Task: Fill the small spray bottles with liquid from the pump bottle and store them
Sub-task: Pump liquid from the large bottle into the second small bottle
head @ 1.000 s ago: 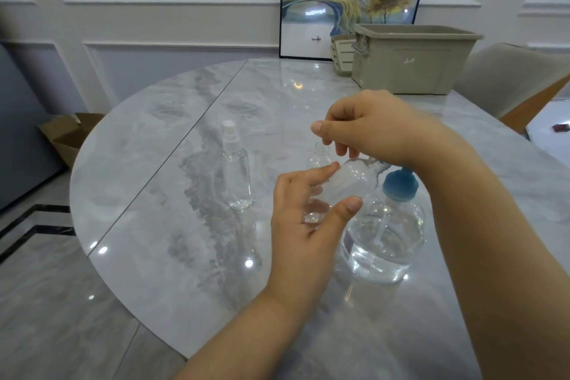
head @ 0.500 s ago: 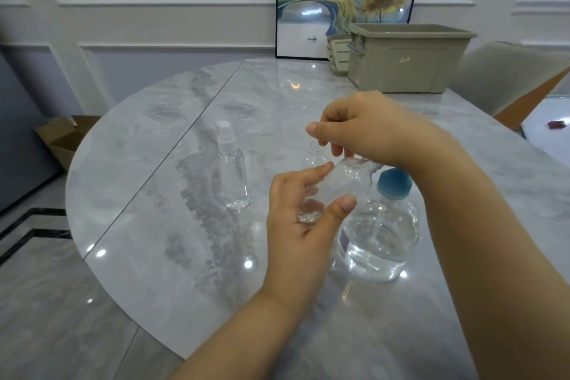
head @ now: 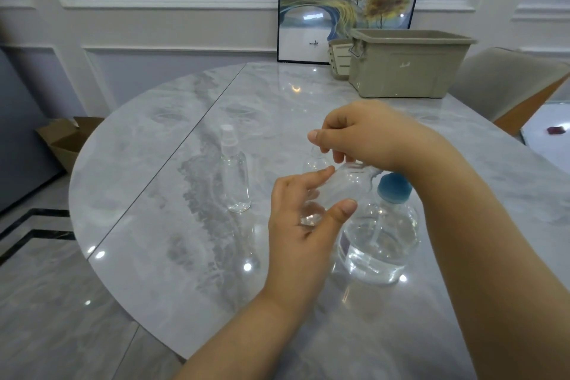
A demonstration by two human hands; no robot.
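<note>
Spray bottle being uncapped above the pump bottle

Small clear plastic spray bottle point(head: 334, 191) is lying tilted in the left hand point(head: 303, 225), whose thumb and curled fingers are wrapping its lower body, base toward the palm. The right hand point(head: 367, 136) is hovering over the bottle's neck with fingers bent down and pinching at its top; whether a cap is between those fingertips is hidden, so the step looks like unscrewing the sprayer head, judged from posture alone.

Just right of the held bottle, the large clear round pump bottle with a blue top point(head: 381, 234) is standing upright, partly filled with clear liquid. Behind the held bottle, a second small clear bottle point(head: 314, 160) is showing only its shoulders under the right hand. Well to the left of the pump bottle, a capped clear spray bottle with a white top point(head: 234, 176) is standing upright on the grey marble round table point(head: 154, 163). Far behind the pump bottle, a beige plastic storage bin point(head: 404, 66) is sitting at the table's back edge.

Risks, as I judge them: the smooth, tilted bottle could be slipping out of the left hand's grip during twisting, and the right forearm, passing close over the pump bottle's blue top, could be knocking it and spilling liquid. A loosened cap could also be dropping and rolling off the glossy surface.
</note>
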